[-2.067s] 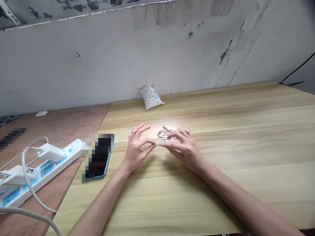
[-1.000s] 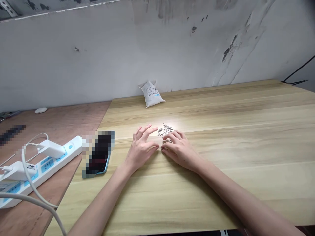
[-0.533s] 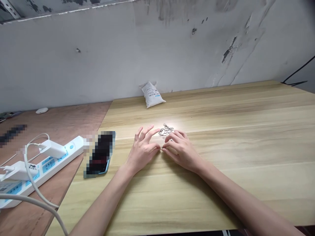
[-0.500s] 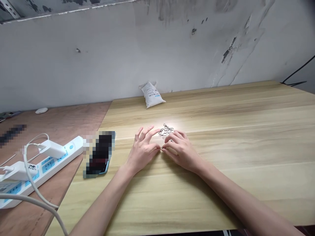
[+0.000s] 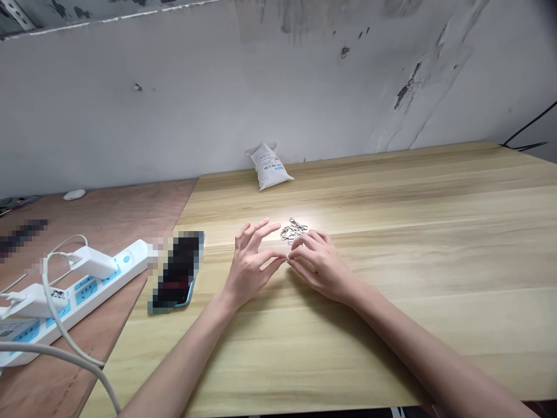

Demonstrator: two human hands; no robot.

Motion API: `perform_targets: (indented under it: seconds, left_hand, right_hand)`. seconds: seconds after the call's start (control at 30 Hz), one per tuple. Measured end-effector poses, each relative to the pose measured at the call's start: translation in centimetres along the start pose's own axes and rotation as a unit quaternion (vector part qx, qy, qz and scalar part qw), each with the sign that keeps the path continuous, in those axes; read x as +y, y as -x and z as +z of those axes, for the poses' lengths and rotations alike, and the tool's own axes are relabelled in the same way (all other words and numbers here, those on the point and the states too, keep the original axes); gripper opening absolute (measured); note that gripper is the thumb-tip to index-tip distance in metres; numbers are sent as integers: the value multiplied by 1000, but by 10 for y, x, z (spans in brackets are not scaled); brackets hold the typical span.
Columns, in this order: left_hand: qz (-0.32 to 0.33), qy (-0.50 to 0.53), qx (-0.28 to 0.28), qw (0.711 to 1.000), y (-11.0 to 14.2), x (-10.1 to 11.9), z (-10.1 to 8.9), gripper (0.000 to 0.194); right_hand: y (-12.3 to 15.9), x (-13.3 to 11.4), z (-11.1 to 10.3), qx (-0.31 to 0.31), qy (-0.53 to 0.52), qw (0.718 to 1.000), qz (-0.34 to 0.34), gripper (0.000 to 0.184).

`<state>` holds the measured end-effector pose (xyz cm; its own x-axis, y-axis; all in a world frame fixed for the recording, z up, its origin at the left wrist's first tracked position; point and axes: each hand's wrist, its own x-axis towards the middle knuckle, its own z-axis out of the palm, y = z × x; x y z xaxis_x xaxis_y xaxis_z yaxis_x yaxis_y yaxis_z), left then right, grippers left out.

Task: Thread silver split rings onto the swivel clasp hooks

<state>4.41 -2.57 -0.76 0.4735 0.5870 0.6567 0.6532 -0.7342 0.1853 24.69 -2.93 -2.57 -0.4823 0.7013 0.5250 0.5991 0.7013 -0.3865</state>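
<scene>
A small heap of metal clasps [image 5: 294, 230] with rings lies on the light wooden tabletop, just beyond my fingertips. My left hand [image 5: 255, 261] pinches thumb against index finger, its other fingers raised and spread. Facing it, my right hand [image 5: 319, 261] is also pinched, with its fingers curled beside the heap. The two pinches meet at one spot a little above the table. Whatever sits between the fingertips is tiny and mostly covered, so its kind does not show.
A white plastic packet [image 5: 270, 168] with a printed label stands near the wall. To the left are a blurred-out phone [image 5: 190, 293] and a white power strip [image 5: 138, 255] with chargers and cables on a reddish-brown board [image 5: 143, 203]. Black cables [image 5: 528, 125] hang at the far right.
My left thumb and index finger have closed into a tighter pinch, and the fingertips of both hands have risen slightly. The heap of clasps stays where it was.
</scene>
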Motion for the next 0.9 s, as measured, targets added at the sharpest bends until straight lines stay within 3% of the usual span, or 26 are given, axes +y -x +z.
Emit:
perform_targets:
  seconds: [0.13,0.3,0.4,0.57,0.67,0.9]
  left_hand:
    - [-58,87,-4,995,0,4,1,8]
    - [-110,103,-66,986,1,2,1,8]
    - [-94,76,-88,989,1,-1,1,11]
    - [-10,15,-78,997,-1,1,3,10]
    - [7,-1,-82,997,-1,1,4,12]
    - [-11,-11,-182,983,3,-2,4,14]
  right_hand:
    - [-1,-3,1,24,-38,999,-12,14]
    - [-1,3,0,48,-31,998,-11,16]
    - [-1,5,-2,46,-7,999,-12,15]
    - [-1,2,-1,23,37,998,-47,16]
    - [-1,2,1,25,49,997,-48,17]
    - [-1,5,-3,-2,8,1000,-15,15]
